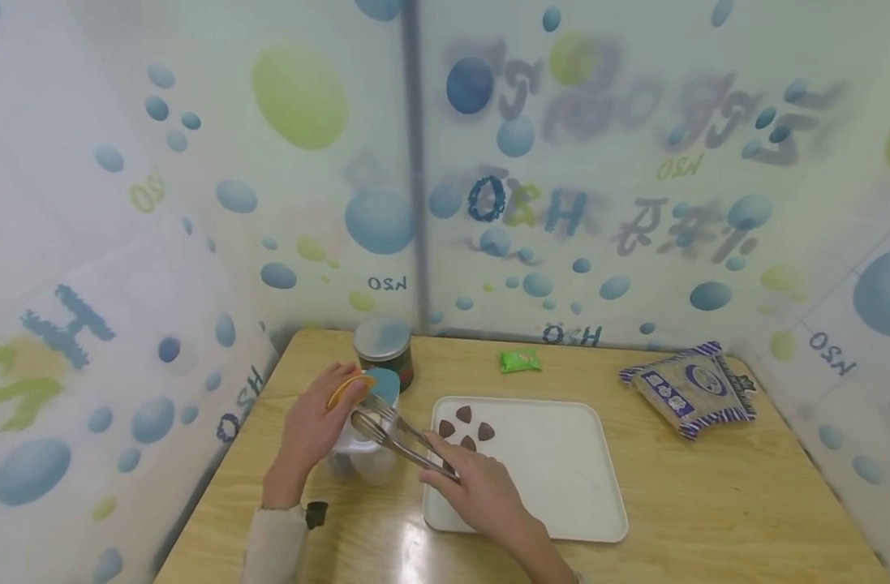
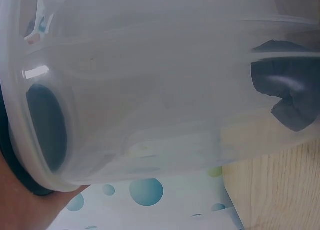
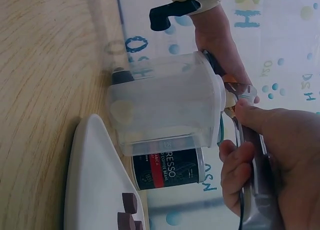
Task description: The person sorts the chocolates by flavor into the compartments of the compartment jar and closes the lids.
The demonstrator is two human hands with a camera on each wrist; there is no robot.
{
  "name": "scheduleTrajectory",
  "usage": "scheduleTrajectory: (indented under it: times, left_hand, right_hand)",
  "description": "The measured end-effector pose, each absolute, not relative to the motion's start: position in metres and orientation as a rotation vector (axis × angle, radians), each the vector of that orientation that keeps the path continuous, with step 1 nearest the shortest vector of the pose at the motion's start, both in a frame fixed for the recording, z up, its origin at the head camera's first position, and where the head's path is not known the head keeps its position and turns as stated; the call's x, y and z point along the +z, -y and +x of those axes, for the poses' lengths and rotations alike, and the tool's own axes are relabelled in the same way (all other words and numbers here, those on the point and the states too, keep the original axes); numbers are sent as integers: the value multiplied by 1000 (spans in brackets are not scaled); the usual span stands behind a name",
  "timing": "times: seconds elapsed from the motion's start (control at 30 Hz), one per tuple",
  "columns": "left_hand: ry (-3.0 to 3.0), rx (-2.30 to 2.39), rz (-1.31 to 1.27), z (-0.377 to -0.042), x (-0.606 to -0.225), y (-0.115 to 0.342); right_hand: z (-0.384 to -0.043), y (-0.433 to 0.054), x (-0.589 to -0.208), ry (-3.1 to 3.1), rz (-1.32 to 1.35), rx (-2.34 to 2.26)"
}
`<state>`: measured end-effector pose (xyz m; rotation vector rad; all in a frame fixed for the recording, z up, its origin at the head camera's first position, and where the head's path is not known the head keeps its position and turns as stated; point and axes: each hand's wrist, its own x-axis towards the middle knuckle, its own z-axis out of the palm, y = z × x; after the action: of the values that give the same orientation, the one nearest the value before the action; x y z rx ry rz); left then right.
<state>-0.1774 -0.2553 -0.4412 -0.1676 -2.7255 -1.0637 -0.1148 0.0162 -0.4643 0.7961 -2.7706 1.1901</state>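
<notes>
A clear plastic container [image 1: 367,462] with a blue lid part [image 1: 386,383] stands on the table at the tray's left. At its top, my left hand [image 1: 311,430] pinches an orange-rimmed lid [image 1: 348,389] that is tilted up. My right hand [image 1: 488,491] grips metal tongs [image 1: 406,444], whose tips are at the container's top. In the right wrist view a pale bit shows by the tips; whether they hold it I cannot tell. Dark pieces [image 2: 285,87] lie at the container's bottom, beside a pale round shape [image 3: 122,112]. Several brown triangular pieces [image 1: 465,414] sit on the white tray [image 1: 547,487].
Behind the container stands a coffee tin [image 1: 384,341] with a silver lid. A small green packet [image 1: 520,361] lies beyond the tray. To the right is a striped bag [image 1: 689,389]. Patterned curtains [image 1: 561,162] enclose the wooden table [image 1: 737,503].
</notes>
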Motion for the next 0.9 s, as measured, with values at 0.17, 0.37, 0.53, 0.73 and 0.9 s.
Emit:
scheduleTrajectory:
  times: [0.17, 0.37, 0.53, 0.73, 0.9]
  left_hand:
    - [2720, -1063, -175, -178, -441, 255]
    - [2723, -1065, -170, -177, -440, 255]
    - [2727, -1064, -164, -177, -440, 255]
    - [2728, -1048, -178, -178, -441, 257]
    - [2748, -1040, -189, -179, -440, 255]
  right_hand:
    - [-116, -17, -464, 2780, 790, 1199]
    - [-114, -21, -465, 2795, 796, 1233]
    - [-114, -28, -471, 2817, 795, 1190]
    - [-118, -45, -480, 2826, 824, 1128]
    - [-116, -75, -493, 2870, 673, 1101]
